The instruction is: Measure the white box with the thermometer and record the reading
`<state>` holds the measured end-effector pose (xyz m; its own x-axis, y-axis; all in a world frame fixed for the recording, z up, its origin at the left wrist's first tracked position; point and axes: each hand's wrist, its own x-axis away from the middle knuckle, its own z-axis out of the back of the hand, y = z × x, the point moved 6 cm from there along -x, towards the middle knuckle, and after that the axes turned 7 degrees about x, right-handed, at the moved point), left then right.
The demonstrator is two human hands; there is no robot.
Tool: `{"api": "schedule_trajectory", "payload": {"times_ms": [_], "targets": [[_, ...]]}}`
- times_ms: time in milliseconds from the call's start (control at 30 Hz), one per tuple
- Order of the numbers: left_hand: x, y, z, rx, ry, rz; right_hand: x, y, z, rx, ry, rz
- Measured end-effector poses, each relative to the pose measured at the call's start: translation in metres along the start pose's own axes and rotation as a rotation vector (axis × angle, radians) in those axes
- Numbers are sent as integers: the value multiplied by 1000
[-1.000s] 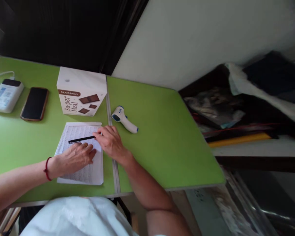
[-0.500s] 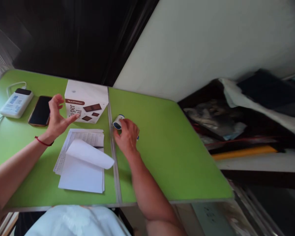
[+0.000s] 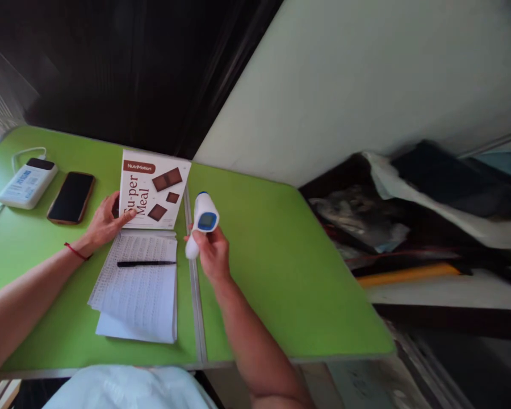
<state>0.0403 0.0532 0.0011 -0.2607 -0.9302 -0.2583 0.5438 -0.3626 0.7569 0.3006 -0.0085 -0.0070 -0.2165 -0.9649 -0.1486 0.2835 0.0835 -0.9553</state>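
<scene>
My right hand (image 3: 213, 253) holds a white and blue infrared thermometer (image 3: 202, 221) up off the green table (image 3: 281, 250), its blue screen turned toward me. My left hand (image 3: 104, 222) rests against the left edge of a white "Super Meal" box (image 3: 153, 190), which is tipped back so its printed face shows. Just in front of the box lies a stack of printed sheets (image 3: 136, 284) with a black pen (image 3: 145, 263) across the upper part.
A dark phone (image 3: 71, 197) and a white power bank (image 3: 26, 182) with a cable lie at the table's left end. To the right of the table, dark clutter, cloth and a yellow bar (image 3: 409, 274) fill a lower surface. A pale wall stands behind.
My right hand has lifted the thermometer off the table. My left hand went from the air to the box, which now tilts back. The raised sheet has settled flat, showing the pen.
</scene>
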Motion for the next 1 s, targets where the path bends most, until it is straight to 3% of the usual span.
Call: {"api": "schedule_trajectory", "payload": {"times_ms": [133, 300, 600, 1000], "targets": [[13, 8, -1, 30, 48, 75, 42, -24, -43, -380, -247, -107], [13, 14, -5, -39, 19, -10, 57, -21, -69, -446, -345, -243], [9, 9, -5, -34, -44, -135, 61, -16, -77, -456, -361, -275], [8, 5, -3, 20, -100, -85, 64, -12, -83, -497, -361, -318]]}}
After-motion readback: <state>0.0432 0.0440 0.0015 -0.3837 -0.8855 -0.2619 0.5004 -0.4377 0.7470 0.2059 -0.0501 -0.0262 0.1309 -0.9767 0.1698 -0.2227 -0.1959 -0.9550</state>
